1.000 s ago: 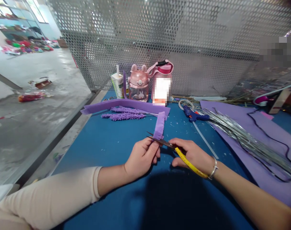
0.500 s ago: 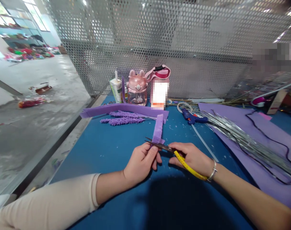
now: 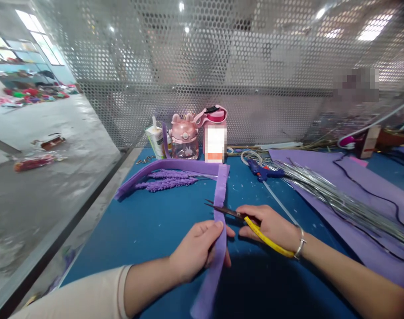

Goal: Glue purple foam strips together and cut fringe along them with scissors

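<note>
My left hand is closed on a long purple foam strip, which runs from the far end of the blue table toward me and past my hand. My right hand grips yellow-handled scissors. Their blades are slightly apart and point left, touching the strip just above my left fingers.
Purple lavender-like stems lie beside the strip. A carton, a pink bunny bottle and a second pink bottle stand by the perforated metal screen. A blue glue gun, silver wires and purple foam sheets lie right.
The purple strip has been pulled toward me through my left hand and now hangs past it. The scissors stay at the strip's edge. The camera view has tilted slightly.
</note>
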{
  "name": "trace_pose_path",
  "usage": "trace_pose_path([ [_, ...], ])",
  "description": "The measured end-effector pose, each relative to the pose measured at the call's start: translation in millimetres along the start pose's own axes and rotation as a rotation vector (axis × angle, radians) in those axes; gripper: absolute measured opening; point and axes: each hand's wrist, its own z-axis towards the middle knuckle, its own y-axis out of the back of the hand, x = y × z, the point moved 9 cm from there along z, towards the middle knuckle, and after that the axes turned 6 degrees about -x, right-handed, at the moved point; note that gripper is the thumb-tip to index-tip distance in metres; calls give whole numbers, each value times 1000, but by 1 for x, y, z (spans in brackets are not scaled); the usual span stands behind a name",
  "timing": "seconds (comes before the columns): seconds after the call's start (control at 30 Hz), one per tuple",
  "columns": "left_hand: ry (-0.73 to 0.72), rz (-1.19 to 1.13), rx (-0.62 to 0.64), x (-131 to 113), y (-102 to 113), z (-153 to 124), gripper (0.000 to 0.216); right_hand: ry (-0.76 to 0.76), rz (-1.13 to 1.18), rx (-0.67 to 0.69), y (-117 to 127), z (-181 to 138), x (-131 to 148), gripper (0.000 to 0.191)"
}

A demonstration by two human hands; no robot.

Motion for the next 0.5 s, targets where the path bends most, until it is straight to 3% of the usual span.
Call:
trace_pose_path([
  [0.1,27,-69,36,2,-3,2,36,33,-16,-36,3,1,3,23],
  [0.2,-98,-74,-66,-8,7,6,28,53,-35,-48,4,2,6,23],
  [0.3,-133,-106,-153,-8,16,10,26,41,-51,-27,0,3,6,23],
  [0.5,-206,3,-105,-9,12,4,28,-18,-21,28,-5,1,1,23],
])
